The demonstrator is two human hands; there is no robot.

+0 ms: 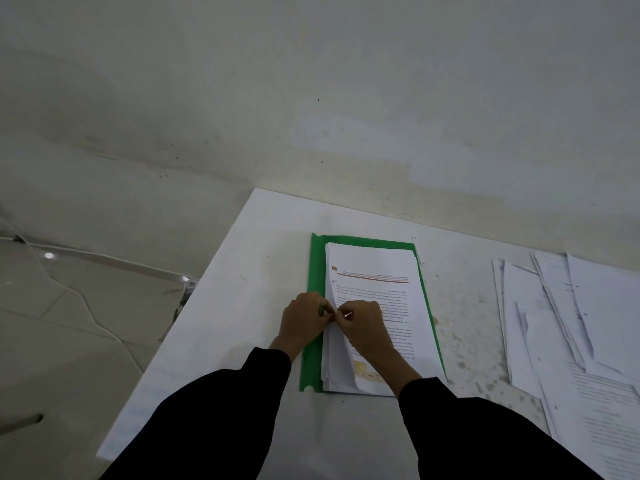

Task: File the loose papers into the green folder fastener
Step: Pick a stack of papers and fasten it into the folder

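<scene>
Head view: L hand point(304, 322) grip pinched on green piece point(321, 310), R hand point(365, 329) on thin white strip point(348, 314), by papers point(377, 271).

no text legible. top sheet point(377, 265) in the green folder point(316, 265) shows printed lines under an orange heading band, upside down, too small to read. loose papers point(554, 323) far right: print blurred.

The left hand point(304, 320) and right hand point(363, 323) meet over the green folder point(313, 362) and hide what they pinch. The print on the filed papers point(381, 271) is too small to read. The loose papers point(571, 323) run off the right edge. Both sleeves point(214, 410) are cut off below.
</scene>
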